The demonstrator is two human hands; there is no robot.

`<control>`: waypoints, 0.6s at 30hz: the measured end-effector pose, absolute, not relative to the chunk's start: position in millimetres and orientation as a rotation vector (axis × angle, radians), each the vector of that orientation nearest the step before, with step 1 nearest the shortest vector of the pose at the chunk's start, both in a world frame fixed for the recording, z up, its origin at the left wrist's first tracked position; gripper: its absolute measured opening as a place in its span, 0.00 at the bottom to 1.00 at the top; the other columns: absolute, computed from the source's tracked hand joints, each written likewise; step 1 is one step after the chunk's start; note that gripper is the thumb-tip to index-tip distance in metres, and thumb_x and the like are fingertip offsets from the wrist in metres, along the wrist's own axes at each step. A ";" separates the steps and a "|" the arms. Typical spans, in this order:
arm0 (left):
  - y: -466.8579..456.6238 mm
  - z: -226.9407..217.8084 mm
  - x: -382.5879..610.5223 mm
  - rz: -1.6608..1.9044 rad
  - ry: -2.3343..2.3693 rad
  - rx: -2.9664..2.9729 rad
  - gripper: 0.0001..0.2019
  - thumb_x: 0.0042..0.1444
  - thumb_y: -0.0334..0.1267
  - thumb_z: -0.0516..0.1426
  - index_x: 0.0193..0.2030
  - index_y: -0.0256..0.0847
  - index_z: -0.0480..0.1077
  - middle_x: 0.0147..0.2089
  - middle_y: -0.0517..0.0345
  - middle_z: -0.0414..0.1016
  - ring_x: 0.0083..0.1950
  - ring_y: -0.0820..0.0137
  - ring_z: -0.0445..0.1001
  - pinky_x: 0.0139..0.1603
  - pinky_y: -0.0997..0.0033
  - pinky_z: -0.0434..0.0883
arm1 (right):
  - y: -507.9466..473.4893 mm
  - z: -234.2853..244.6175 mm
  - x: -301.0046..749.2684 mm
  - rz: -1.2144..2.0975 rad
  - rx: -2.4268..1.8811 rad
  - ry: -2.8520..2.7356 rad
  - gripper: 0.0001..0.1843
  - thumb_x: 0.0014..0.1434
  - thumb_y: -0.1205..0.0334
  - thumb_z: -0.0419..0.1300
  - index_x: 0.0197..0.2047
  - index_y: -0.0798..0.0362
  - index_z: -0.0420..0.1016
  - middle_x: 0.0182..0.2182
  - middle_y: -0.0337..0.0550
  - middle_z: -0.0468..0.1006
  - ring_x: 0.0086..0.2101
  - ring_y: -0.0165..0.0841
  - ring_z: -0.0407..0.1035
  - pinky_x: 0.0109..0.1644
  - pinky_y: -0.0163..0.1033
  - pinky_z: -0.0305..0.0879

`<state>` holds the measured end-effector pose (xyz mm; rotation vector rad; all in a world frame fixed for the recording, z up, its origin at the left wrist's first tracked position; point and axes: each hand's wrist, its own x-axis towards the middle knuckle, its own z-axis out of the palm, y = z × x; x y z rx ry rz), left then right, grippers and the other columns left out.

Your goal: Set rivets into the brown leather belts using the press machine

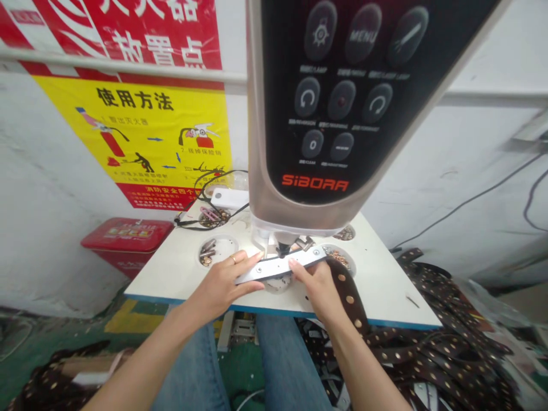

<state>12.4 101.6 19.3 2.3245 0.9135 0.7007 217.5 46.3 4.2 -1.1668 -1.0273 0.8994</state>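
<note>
A flat silver metal guide strip (pixel 280 266) lies on the white table (pixel 385 285) under the needle post (pixel 283 249) of a SIBORA machine (pixel 338 108). My left hand (pixel 222 279) presses its fingers flat on the strip's left end; a ring sits on one finger. My right hand (pixel 319 285) holds the strip's middle with curled fingers, and a dark brown studded belt (pixel 349 294) runs under that hand and off the table's front edge to the right.
Round recesses in the table hold small metal studs (pixel 214 251), more studs (pixel 340 258). A heap of studded belts (pixel 445 348) lies at the lower right, a red fire-extinguisher box (pixel 128 240) stands left, and cables (pixel 209 194) coil at the table's back.
</note>
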 end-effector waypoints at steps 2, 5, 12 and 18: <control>102.7 24.9 14.1 0.699 0.903 2.160 0.32 0.57 0.58 0.56 0.61 0.36 0.67 0.49 0.45 0.73 0.50 0.57 0.71 0.53 0.62 0.69 | 50.5 10.3 222.7 0.845 -1.145 -1.000 0.10 0.54 0.56 0.62 0.36 0.53 0.70 0.26 0.36 0.70 0.27 0.31 0.63 0.33 0.37 0.62; 102.8 30.7 16.1 0.650 0.897 1.787 0.33 0.57 0.54 0.56 0.63 0.34 0.64 0.36 0.51 0.76 0.36 0.64 0.73 0.41 0.67 0.72 | 48.9 15.4 231.3 0.712 -1.162 -0.978 0.09 0.55 0.57 0.60 0.37 0.52 0.67 0.22 0.32 0.65 0.24 0.29 0.60 0.30 0.36 0.59; 96.1 23.4 23.6 0.641 0.978 1.362 0.28 0.48 0.45 0.63 0.55 0.32 0.71 0.44 0.49 0.79 0.33 0.71 0.75 0.37 0.73 0.73 | 29.2 -0.2 234.9 0.701 -1.360 -1.016 0.13 0.56 0.53 0.58 0.40 0.51 0.65 0.19 0.31 0.65 0.23 0.32 0.63 0.30 0.39 0.61; 99.2 23.5 30.1 0.597 1.022 1.395 0.29 0.48 0.44 0.62 0.55 0.29 0.71 0.27 0.56 0.77 0.27 0.72 0.73 0.32 0.76 0.70 | 28.3 -4.5 242.6 0.662 -1.444 -1.037 0.13 0.56 0.53 0.58 0.42 0.51 0.66 0.21 0.32 0.65 0.25 0.34 0.64 0.34 0.40 0.62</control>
